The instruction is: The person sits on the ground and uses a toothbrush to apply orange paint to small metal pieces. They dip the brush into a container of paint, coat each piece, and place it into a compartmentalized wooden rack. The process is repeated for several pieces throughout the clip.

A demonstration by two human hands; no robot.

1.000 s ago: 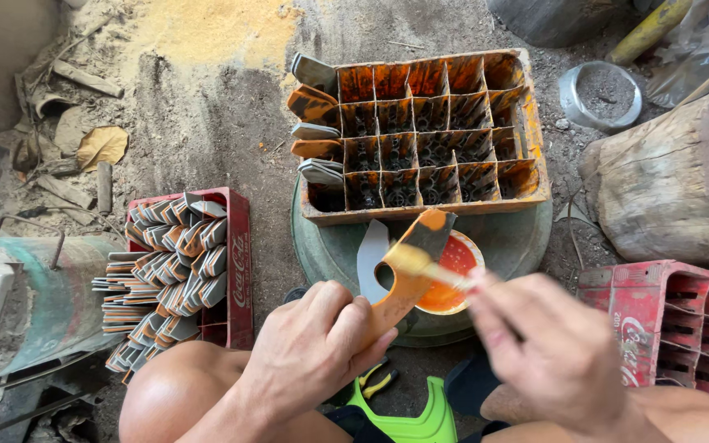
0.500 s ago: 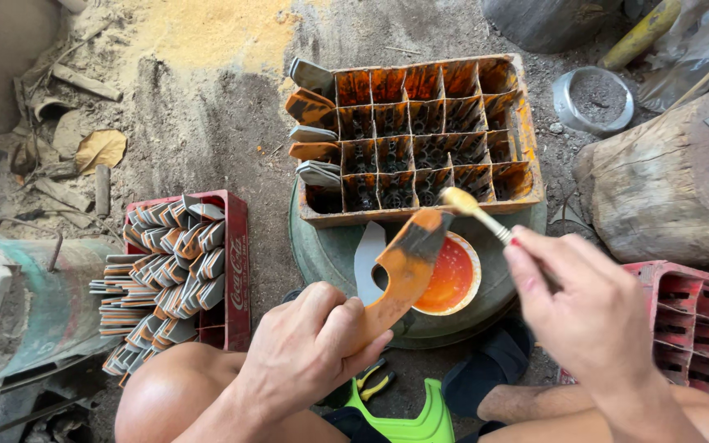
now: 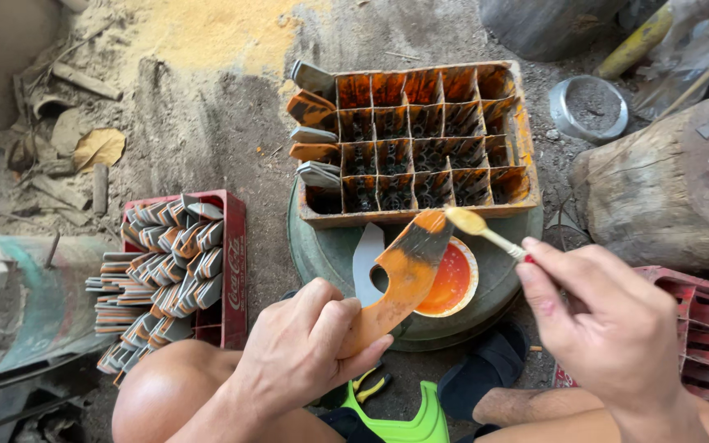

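Note:
My left hand (image 3: 305,349) grips a curved flat blade (image 3: 400,275), mostly coated orange with a dark grey tip. My right hand (image 3: 609,324) holds a small paintbrush (image 3: 486,234), whose bristles touch the blade's upper end. Just under the blade sits a round bowl of orange paint (image 3: 453,283) on a green drum lid (image 3: 330,250). Behind it a wooden divided crate (image 3: 527,164) stained orange holds dark pieces in its cells, with several painted blades propped along its left side.
A red plastic crate (image 3: 235,271) at the left holds several stacked grey and orange blades. A log (image 3: 658,197) lies at the right, a metal bowl (image 3: 588,107) behind it, another red crate (image 3: 703,344) at lower right. Dirt floor with debris at the left.
My right hand lifted the brush from the paint bowl up to the blade's tip. My left hand kept the blade nearly still, tilting it a little.

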